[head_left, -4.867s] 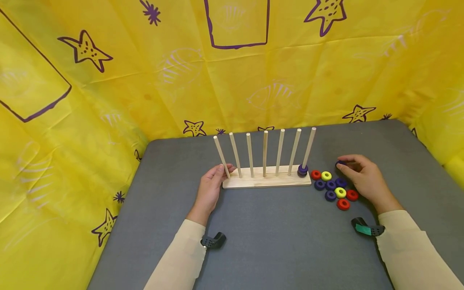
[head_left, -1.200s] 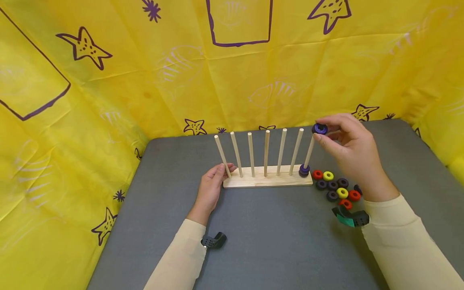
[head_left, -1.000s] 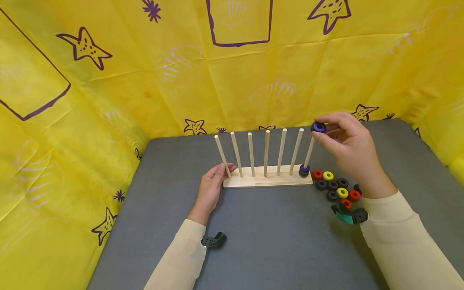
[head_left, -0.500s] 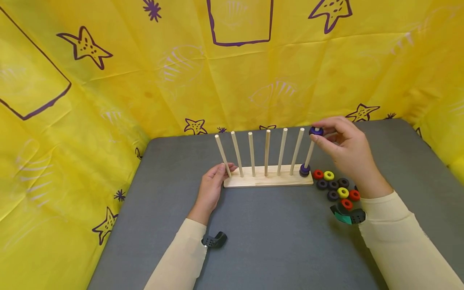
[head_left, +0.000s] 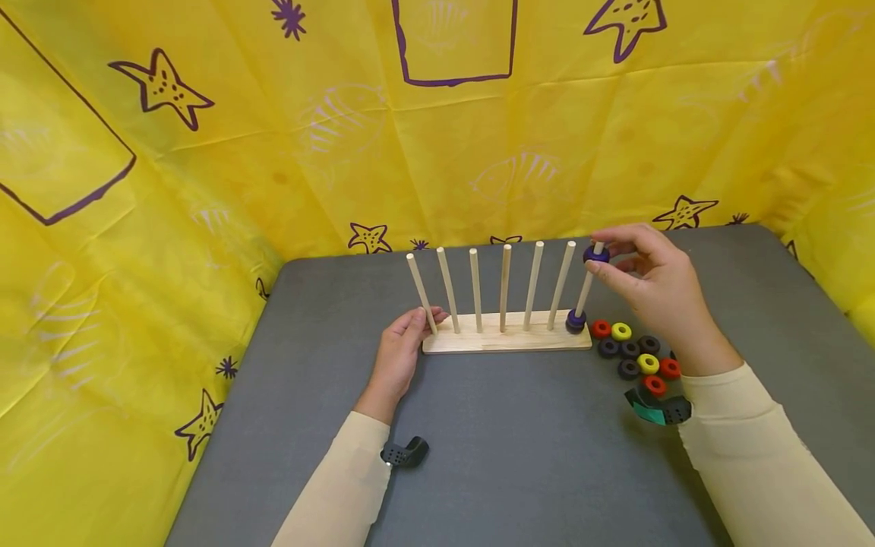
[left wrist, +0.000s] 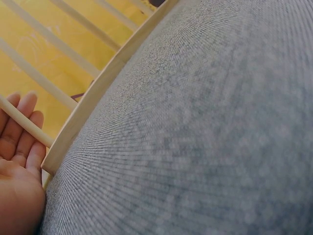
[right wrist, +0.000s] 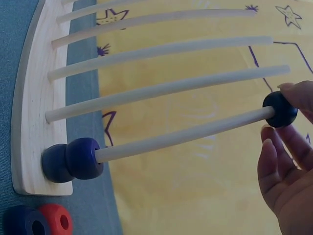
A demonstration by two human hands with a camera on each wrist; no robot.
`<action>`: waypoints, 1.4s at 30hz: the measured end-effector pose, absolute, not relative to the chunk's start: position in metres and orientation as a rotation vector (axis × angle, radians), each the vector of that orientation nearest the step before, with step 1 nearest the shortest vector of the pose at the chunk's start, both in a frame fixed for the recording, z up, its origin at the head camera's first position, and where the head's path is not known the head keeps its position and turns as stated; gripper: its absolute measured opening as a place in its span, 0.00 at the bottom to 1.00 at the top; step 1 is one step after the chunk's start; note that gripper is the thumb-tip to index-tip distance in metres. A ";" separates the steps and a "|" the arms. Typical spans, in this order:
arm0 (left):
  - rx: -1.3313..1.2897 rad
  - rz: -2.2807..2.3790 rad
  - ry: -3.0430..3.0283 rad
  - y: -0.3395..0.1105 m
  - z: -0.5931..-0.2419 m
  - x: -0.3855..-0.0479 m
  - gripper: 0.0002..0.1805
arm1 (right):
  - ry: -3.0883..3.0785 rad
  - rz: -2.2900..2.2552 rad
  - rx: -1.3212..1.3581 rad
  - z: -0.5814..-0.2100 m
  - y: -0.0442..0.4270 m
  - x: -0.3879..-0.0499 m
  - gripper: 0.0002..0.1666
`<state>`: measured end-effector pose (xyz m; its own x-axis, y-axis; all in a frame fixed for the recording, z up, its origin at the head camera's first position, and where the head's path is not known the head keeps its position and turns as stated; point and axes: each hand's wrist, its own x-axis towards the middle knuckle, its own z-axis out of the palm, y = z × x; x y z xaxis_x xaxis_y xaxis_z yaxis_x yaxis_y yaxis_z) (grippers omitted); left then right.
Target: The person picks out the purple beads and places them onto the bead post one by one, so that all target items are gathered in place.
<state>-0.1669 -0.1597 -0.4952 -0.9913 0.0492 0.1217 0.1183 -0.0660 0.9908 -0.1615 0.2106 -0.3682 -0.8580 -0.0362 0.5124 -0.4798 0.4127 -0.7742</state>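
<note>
A wooden peg rack with a row of upright pegs stands on the grey table. At its left end, my left hand holds the rack, thumb on the near side of the leftmost peg and fingers behind it; the left wrist view shows those fingers beside the peg. My right hand pinches a dark purple ring between thumb and fingers. That ring sits round the top of the rightmost peg, whose tip pokes through. Two purple rings are stacked at the foot of this peg.
Loose rings lie right of the rack, including a red ring, a yellow ring and several dark ones, partly under the right forearm. A yellow patterned cloth hangs behind the table.
My right hand has picked up a purple ring from the table, brought it to the rightmost peg's top, and lowered it slightly over the tip. The left hand keeps its place.
</note>
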 end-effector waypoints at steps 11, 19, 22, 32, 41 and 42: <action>-0.195 -2.262 -2.104 -0.160 -0.496 -0.167 0.24 | -2.263 1.459 0.447 -0.367 0.212 -0.161 0.22; -0.195 -2.259 -2.105 -0.159 -0.496 -0.167 0.24 | -2.249 1.478 0.476 -0.367 0.214 -0.159 0.20; -0.198 -2.255 -2.107 -0.159 -0.496 -0.167 0.24 | -2.228 1.491 0.485 -0.367 0.215 -0.158 0.21; -0.192 -2.265 -2.097 -0.160 -0.496 -0.167 0.24 | -2.164 1.568 0.561 -0.365 0.221 -0.150 0.19; -0.191 -2.271 -2.087 -0.159 -0.496 -0.168 0.23 | -2.027 1.893 0.611 -0.365 0.233 -0.146 0.17; -0.191 -2.271 -2.088 -0.159 -0.496 -0.168 0.23 | -1.993 1.941 0.623 -0.365 0.234 -0.146 0.17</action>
